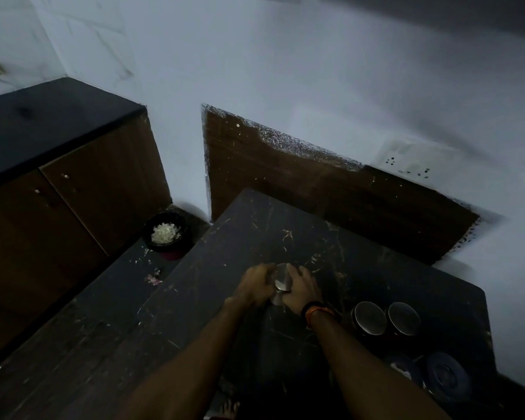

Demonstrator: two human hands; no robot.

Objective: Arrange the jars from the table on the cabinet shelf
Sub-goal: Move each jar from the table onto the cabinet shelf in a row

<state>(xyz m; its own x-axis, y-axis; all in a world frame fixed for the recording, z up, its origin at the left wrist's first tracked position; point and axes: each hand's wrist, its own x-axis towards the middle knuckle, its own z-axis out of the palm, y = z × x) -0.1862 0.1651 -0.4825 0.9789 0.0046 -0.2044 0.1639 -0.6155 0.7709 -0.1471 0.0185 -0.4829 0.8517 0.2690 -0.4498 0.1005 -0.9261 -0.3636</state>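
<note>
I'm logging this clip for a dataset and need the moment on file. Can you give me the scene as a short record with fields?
setting: dim room, dark table by a wall
left hand: on the held jar
right hand: on the same jar
other jars: two steel-lidded jars at right, two dark-lidded ones nearer
cabinet: left, doors shut
floor: black bowl with white bits

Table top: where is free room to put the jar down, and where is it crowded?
Bare table lies between the hands and the brown wall panel, and left of the left hand. Crowded: the near right corner, with two steel-lidded jars and two dark lids.
</note>
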